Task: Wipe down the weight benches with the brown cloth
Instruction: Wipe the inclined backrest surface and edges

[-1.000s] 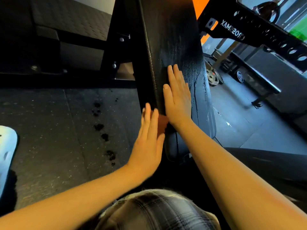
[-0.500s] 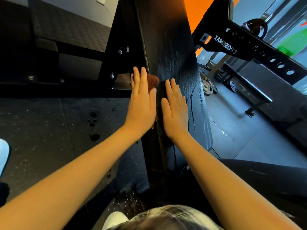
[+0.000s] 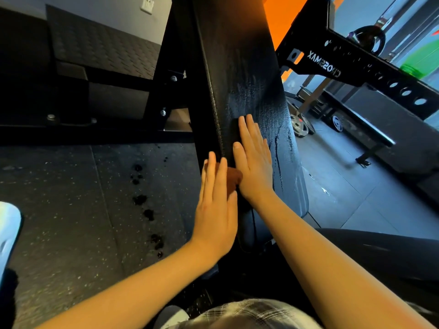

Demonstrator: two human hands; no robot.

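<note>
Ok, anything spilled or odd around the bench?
Yes: dark wet-looking spots trail across the floor left of the bench pad, and drip streaks run down the pad beside the right hand. Nothing looks damaged.

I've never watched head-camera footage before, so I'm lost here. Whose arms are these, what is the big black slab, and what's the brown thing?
There is no machine here. The camera sits on a person's head and looks down, so the two bare arms are that person's own. The black slab is the padded back of a weight bench, tilted up and streaked with wet. The left hand presses a brown cloth against the pad's side edge; only a bit of cloth peeks out between the hands. The right hand lies flat on the pad's face, fingers straight, gripping nothing. Dark wet spots dot the rubber floor on the left. On the right are a black rack with holes and some weight plates.
</note>
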